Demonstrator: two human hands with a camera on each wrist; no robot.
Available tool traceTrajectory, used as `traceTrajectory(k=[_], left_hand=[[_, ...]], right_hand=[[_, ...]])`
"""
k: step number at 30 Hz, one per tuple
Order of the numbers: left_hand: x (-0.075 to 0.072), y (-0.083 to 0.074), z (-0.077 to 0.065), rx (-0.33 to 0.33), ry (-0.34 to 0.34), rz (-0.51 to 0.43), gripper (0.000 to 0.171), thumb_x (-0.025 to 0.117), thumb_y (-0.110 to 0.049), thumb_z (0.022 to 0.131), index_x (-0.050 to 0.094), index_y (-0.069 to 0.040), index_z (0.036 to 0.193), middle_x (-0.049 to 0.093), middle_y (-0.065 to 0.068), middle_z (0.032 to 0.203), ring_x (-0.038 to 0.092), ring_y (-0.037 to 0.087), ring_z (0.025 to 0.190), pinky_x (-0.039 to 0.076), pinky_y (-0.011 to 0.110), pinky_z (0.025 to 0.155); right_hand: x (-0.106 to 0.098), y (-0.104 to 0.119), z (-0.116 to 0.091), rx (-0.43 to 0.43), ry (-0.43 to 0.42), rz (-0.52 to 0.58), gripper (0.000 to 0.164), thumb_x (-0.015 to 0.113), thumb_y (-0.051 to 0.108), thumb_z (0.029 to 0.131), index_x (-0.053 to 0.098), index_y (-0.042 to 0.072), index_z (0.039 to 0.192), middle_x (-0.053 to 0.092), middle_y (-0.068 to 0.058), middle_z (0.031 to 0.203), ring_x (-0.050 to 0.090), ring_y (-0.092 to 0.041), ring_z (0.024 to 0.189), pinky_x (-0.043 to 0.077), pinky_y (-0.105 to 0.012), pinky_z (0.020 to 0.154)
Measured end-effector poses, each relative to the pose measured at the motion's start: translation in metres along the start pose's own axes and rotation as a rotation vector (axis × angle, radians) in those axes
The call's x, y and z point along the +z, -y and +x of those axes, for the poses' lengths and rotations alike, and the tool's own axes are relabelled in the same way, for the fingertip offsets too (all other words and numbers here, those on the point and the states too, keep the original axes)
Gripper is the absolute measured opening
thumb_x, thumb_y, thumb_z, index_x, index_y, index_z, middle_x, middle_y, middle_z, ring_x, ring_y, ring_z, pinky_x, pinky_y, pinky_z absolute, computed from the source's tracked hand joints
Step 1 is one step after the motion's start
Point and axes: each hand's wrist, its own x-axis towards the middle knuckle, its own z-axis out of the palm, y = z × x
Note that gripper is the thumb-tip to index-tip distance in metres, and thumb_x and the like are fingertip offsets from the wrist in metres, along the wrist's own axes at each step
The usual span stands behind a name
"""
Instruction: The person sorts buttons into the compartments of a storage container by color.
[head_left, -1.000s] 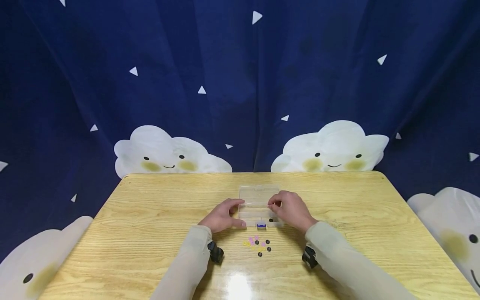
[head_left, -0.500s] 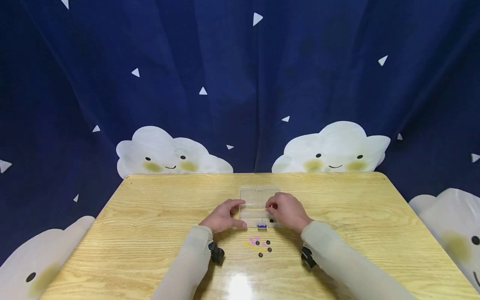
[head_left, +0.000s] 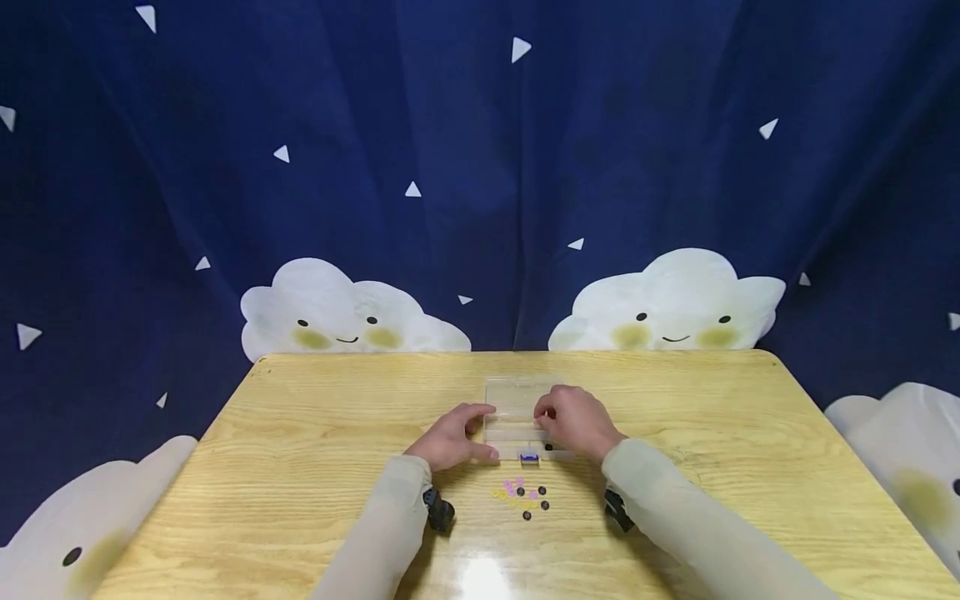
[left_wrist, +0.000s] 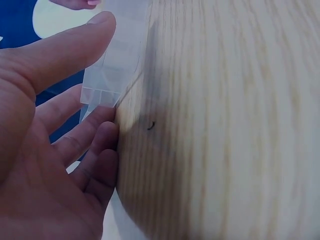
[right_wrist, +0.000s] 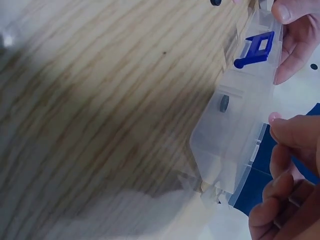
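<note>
An open clear plastic box [head_left: 513, 432] lies on the table, its lid laid back and a blue latch [head_left: 529, 459] at its front. My left hand [head_left: 453, 437] holds its left end, thumb at the front and fingers at the far side. Over the box's right part, my right hand [head_left: 580, 423] pinches a small pink button-like disc [right_wrist: 274, 117] between thumb and forefinger. A black disc [right_wrist: 224, 103] of similar size is inside the front right compartment. In the left wrist view, the box's end wall [left_wrist: 100, 95] shows between thumb and fingers.
In front of the box, several small discs lie scattered on the wooden table [head_left: 337, 467]: black [head_left: 527, 516], pink [head_left: 511, 487] and yellow [head_left: 499, 494]. A dark blue curtain [head_left: 465, 167] with white clouds hangs behind the table's far edge.
My right hand has moved slightly left and lower over the box, still pinching. The left hand keeps its place at the box's left end. The head view has shifted a little.
</note>
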Motion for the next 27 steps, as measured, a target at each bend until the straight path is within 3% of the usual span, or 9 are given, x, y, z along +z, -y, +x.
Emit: traceTrajectory(k=[11, 27], left_hand=[[-0.0002, 0.0004, 0.0013, -0.015, 0.009, -0.007, 0.073, 0.085, -0.024, 0.079, 0.052, -0.017, 0.143, 0.055, 0.006, 0.138, 0.053, 0.025, 0.119, 0.043, 0.046, 0.103], [0.0021, 0.0014, 0.0004, -0.014, 0.003, -0.026, 0.073, 0.085, -0.024, 0.078, 0.052, -0.018, 0.143, 0.055, 0.006, 0.136, 0.051, 0.023, 0.114, 0.043, 0.044, 0.1]], right_hand=[[-0.0005, 0.0031, 0.0049, -0.011, 0.013, 0.002, 0.007, 0.077, 0.013, 0.083, 0.077, 0.017, 0.077, 0.062, 0.004, 0.075, 0.05, -0.01, 0.066, 0.045, -0.028, 0.064], [0.0065, 0.0088, 0.0098, -0.016, -0.01, 0.008, 0.005, 0.075, 0.014, 0.085, 0.077, 0.017, 0.081, 0.059, 0.004, 0.073, 0.047, -0.01, 0.066, 0.042, -0.027, 0.063]])
